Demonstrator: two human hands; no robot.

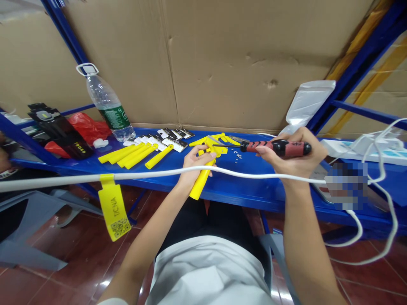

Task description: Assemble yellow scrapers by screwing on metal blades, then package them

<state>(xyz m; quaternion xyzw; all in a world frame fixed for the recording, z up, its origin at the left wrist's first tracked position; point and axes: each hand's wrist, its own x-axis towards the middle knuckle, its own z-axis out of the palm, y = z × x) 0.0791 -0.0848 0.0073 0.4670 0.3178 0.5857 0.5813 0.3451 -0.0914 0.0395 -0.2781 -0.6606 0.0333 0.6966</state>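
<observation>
Holding the yellow tool (201, 183) in our left hand (191, 163) over the table's front edge (241, 195), we gripped the screwdriver (262, 147) sideways in our right hand (295, 163), its tip pointing left at the tool's top.

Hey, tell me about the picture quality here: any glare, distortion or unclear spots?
Head view: glare spots on the tiled floor; head view: blue frame slanting outward, probably wide-lens distortion; head view: a pixelated patch hiding detail at right; head view: screwdriver fairly clear, but the tiny metal pieces too small to make out.
</observation>
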